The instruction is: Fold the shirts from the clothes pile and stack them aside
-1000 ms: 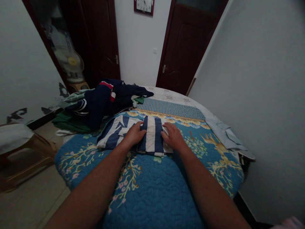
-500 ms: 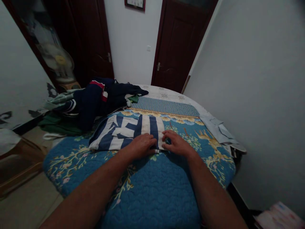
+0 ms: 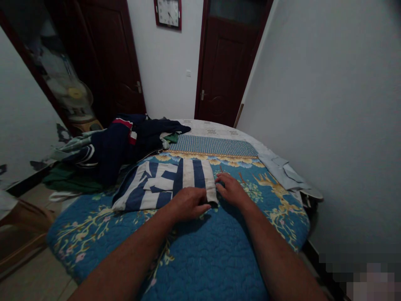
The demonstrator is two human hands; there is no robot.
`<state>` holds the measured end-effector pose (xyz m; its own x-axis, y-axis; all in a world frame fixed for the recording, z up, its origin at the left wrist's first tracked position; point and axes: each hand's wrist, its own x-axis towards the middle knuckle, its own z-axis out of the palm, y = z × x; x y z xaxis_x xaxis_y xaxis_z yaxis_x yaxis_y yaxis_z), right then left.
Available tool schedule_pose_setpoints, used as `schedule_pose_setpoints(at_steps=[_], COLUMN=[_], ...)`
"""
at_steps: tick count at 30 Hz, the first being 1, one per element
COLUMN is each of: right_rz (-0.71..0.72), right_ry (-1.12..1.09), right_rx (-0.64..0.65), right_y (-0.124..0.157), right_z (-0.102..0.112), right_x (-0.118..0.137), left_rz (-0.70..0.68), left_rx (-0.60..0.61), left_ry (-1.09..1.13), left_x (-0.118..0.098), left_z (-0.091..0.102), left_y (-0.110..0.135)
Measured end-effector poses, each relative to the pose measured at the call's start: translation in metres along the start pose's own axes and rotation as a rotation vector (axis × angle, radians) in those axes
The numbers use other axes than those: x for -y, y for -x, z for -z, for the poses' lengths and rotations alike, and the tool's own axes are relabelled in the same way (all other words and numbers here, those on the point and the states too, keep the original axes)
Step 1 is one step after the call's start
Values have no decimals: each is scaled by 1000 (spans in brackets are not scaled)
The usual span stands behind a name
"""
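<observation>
Left hand (image 3: 189, 204) rests on striped cloth (image 3: 186, 173) — right hand (image 3: 232, 191) by its edge.

Open quilt (image 3: 219, 251) nearside, clothes heap (image 3: 114, 144) blocking left

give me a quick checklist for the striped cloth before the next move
1. Blue-and-white striped folded cloth lying on the blue quilted floral cover: ok.
2. Striped cloth smooth all over: not ok, its left part is uneven.
3. Left hand at the cloth's near edge, towards the right end: ok.
4. Right hand touching the cloth's right edge: cannot tell, it is right beside it.
5. Heap of dark navy and green clothes off the striped part: ok.
6. Pale grey-blue folded fabric apart from the striped cloth: ok.
</observation>
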<state>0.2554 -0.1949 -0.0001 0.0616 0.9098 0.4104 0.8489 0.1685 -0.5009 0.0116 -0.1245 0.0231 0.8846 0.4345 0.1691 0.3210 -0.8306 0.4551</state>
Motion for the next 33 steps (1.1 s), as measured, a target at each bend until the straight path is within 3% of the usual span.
schedule_pose_setpoints(at_steps=[4,6,9,12,21,26,28,31,33], right_rz=[-11,-16,-9,-7,-36,-26,12,76,92], right_ry=[55,83,141,237,369,338,307,259,240], right_rx=[-52,-66,-34,64,139,72,-14,-128,-125], right_y=[-4,-6,-7,-3,6,4,0,-11,-21], right_z=[-10,-17,-30,-42,-52,-57,-58,-60,-64], right_x=[-4,-1,12,29,43,35,34,38,43], left_rz=[255,420,599,671,668,339,265,295,313], left_rx=[-389,-481,-412,-316,-312,-395,-328,-211,-173], left_ry=[-104,-205,-248,-208,-341,-425,-418,-419,-417], left_x=[28,47,67,72,59,50,48,49,53], left_z=[16,20,23,27,25,20,12,-3,-9], left_y=[-3,-8,-17,-24,-19,-15,-12,-8,-7])
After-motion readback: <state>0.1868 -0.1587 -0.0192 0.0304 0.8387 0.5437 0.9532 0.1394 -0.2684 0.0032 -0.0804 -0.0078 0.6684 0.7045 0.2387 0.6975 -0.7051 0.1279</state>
